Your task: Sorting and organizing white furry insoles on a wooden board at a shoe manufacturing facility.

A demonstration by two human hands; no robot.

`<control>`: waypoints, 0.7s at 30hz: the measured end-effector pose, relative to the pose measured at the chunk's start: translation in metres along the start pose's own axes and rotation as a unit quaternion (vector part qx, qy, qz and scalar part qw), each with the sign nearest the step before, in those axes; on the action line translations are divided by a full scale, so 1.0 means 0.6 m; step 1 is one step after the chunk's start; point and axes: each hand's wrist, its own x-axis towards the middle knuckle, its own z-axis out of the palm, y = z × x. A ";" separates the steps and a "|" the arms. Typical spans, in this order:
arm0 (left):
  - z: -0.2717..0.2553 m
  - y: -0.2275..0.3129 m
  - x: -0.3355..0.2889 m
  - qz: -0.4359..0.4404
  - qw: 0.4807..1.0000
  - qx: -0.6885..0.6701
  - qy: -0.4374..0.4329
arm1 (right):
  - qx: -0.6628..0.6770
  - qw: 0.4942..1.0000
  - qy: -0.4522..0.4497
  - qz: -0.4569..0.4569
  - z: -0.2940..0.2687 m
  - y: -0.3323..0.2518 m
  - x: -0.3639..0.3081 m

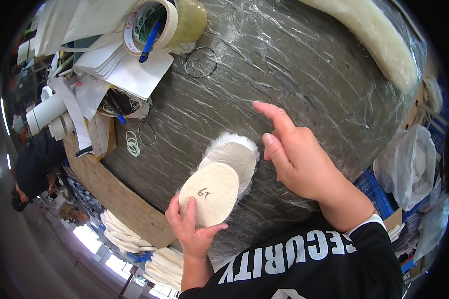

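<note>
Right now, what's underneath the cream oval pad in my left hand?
A fluffy-edged fleece piece shows past the far and right edges of the oval pad, smooth greyish side up. The pad covers the rest, so its full outline is hidden.

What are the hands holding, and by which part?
The left hand holds a cream oval piece by its near end, a finger on top. The right hand holds nothing.

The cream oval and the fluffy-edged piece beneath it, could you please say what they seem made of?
Cream oval: perhaps hide, felt or card; matte, flat, cleanly cut.
Fluffy-edged piece: perhaps sheepskin or imitation fur; matte grey backing, white fibres at the rim.
</note>
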 end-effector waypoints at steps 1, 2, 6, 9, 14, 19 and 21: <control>0.000 0.003 0.001 -0.001 1.000 -0.001 0.001 | -0.004 1.000 -0.011 -0.006 -0.006 -0.006 -0.005; -0.001 0.006 0.002 0.002 1.000 0.007 0.006 | -0.007 1.000 -0.022 -0.013 -0.010 -0.008 -0.011; 0.002 0.022 0.010 0.003 0.999 0.034 -0.007 | -0.007 0.996 -0.086 -0.006 -0.005 0.007 -0.020; 0.015 0.034 0.022 -0.002 0.999 0.031 -0.011 | 0.036 0.990 -0.136 0.033 -0.007 0.026 -0.013; 0.022 0.040 0.030 -0.004 0.999 0.045 -0.014 | 0.032 0.985 -0.166 0.031 -0.009 0.032 -0.008; 0.025 0.041 0.031 -0.009 0.999 0.043 -0.022 | 0.028 0.988 -0.152 0.004 -0.006 0.035 -0.010; 0.026 0.041 0.031 -0.012 0.998 0.050 -0.021 | 0.031 0.987 -0.155 0.002 -0.007 0.036 -0.009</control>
